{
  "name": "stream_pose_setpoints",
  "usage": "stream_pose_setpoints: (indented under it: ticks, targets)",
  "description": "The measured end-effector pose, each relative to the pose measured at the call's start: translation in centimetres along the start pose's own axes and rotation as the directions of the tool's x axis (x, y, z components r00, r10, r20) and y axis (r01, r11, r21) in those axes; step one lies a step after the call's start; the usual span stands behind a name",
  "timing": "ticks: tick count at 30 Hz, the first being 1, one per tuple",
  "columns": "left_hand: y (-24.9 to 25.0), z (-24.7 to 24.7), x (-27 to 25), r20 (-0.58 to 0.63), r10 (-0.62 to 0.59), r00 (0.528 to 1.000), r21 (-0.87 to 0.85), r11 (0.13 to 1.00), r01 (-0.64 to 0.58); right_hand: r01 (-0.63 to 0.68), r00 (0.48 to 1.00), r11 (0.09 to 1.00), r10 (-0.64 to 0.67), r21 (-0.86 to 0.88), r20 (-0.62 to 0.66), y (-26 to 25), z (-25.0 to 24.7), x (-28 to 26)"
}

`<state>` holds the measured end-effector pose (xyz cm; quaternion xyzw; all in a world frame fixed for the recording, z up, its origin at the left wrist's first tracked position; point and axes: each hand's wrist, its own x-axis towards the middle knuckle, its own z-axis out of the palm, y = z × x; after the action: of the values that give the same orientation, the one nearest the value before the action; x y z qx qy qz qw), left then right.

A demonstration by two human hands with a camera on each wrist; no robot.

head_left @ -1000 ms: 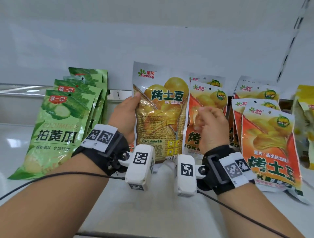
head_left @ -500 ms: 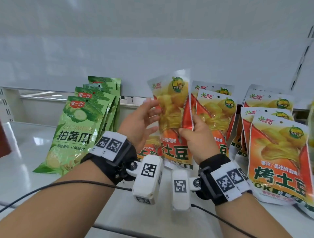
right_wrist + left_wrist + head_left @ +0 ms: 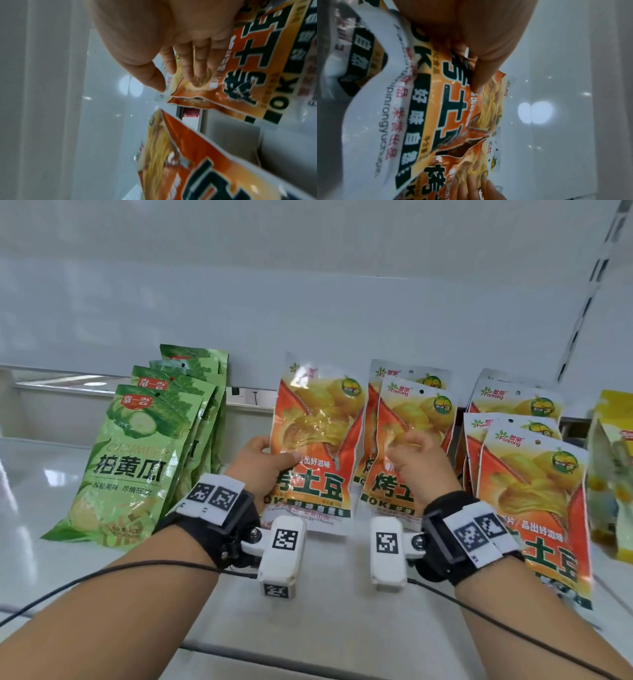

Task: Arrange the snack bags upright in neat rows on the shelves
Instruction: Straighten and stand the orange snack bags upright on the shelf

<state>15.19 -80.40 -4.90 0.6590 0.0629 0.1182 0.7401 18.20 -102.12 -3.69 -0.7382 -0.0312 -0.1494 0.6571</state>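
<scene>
An orange roasted-potato bag (image 3: 317, 436) stands upright with its front facing me, between the green row and the orange rows. My left hand (image 3: 274, 455) grips its left edge, thumb on the front and fingers behind; the left wrist view shows the thumb (image 3: 481, 73) pressed on the same bag (image 3: 436, 111). My right hand (image 3: 416, 451) lies with straight fingers against the front of the neighbouring orange bag (image 3: 416, 419), thumb held apart. In the right wrist view the fingers (image 3: 190, 63) touch that bag (image 3: 254, 58) without curling round it.
A row of green cucumber bags (image 3: 137, 463) leans at the left. More orange bags (image 3: 529, 484) stand at the right, with yellow bags (image 3: 613, 460) beyond. The white shelf board (image 3: 325, 604) runs under my wrists; its back panel (image 3: 308, 313) is close behind the bags.
The held bag was turned from its yellow back to its orange front and now stands upright. My right hand let go of it and moved onto the neighbouring bag.
</scene>
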Motion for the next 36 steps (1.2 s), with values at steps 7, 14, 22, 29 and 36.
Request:
stream_pose_setpoints:
  ticks: [7,14,22,29,36]
  targets:
    - [-0.4,0.1,1.5,-0.245,0.114,0.963,0.46,0.888,0.012,-0.108,0.985,0.988,0.092,-0.111,-0.145,2.7,-2.0,1.1]
    - [-0.2,2.7,1.1,-0.137,0.26,0.956,0.483,0.86,-0.165,-0.169,0.975,0.975,0.144,-0.144,-0.17,4.0,-2.8,1.8]
    - [-0.8,7.6,0.6,0.148,0.156,0.977,0.394,0.896,-0.203,-0.296,0.947,0.954,0.287,-0.051,-0.144,4.7,-3.3,2.4]
    - [-2.2,10.4,1.0,0.152,0.035,0.988,0.372,0.924,-0.09,-0.243,0.963,0.965,0.252,0.093,-0.093,4.5,-3.6,1.9]
    - [-2.1,10.5,1.8,0.132,0.114,0.985,0.256,0.956,-0.145,-0.057,0.995,0.969,0.076,0.238,-0.069,3.4,-4.0,1.5]
